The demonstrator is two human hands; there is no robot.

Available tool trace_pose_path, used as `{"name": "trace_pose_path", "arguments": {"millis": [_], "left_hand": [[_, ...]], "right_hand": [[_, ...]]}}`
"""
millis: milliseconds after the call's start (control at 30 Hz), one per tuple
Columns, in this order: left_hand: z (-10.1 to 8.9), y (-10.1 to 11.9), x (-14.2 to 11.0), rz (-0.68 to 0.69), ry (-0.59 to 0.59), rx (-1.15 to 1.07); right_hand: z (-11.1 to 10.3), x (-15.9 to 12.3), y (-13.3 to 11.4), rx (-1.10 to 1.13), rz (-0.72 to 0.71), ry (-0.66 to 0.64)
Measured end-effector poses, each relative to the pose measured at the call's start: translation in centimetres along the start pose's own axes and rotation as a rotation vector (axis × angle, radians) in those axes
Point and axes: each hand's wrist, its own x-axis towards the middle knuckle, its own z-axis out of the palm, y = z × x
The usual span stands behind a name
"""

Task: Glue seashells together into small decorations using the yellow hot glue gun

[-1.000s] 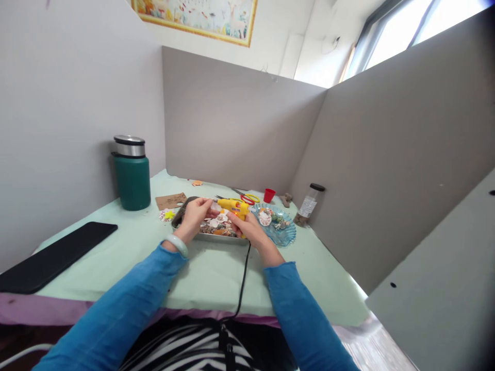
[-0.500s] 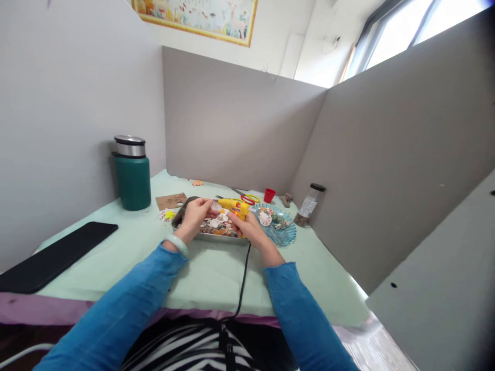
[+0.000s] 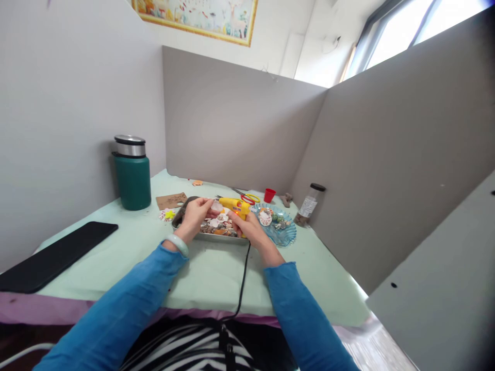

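Observation:
My right hand (image 3: 246,225) is wrapped round a yellow glue gun (image 3: 236,206), its nozzle pointing left and a small orange light glowing on its side. From the grip a black cord (image 3: 244,278) runs down over the table edge. Pinched in the fingertips of my left hand (image 3: 196,216) is a small, pale, translucent shell-like piece (image 3: 217,206), close to the nozzle; its exact kind is unclear. Below both hands sits a metal tray (image 3: 220,238) holding shells and pebbles, partly hidden by my fingers.
A blue glass plate (image 3: 285,240) with shell pieces lies to the right, near a jar (image 3: 308,207). Behind are scissors (image 3: 249,198) and a red cup (image 3: 269,195). At left stand a green bottle (image 3: 132,178), a brown card (image 3: 170,201) and a black mat (image 3: 58,255).
The glue gun's nozzle has shifted slightly right, away from the pale piece. My left hand has hardly moved.

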Motion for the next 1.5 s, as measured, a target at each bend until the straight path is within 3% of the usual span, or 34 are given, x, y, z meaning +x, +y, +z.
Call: {"name": "trace_pose_path", "arguments": {"millis": [600, 1033, 1500], "left_hand": [[0.06, -0.25, 0.16, 0.029, 0.003, 0.04], [-0.04, -0.34, 0.27, 0.033, 0.107, 0.041], [-0.14, -0.26, 0.36, 0.039, 0.127, 0.043]], "right_hand": [[0.12, 0.03, -0.14, 0.001, 0.008, 0.028], [-0.22, -0.01, -0.1, -0.014, -0.002, 0.052], [-0.15, 0.1, 0.13, -0.022, -0.021, 0.049]]}}
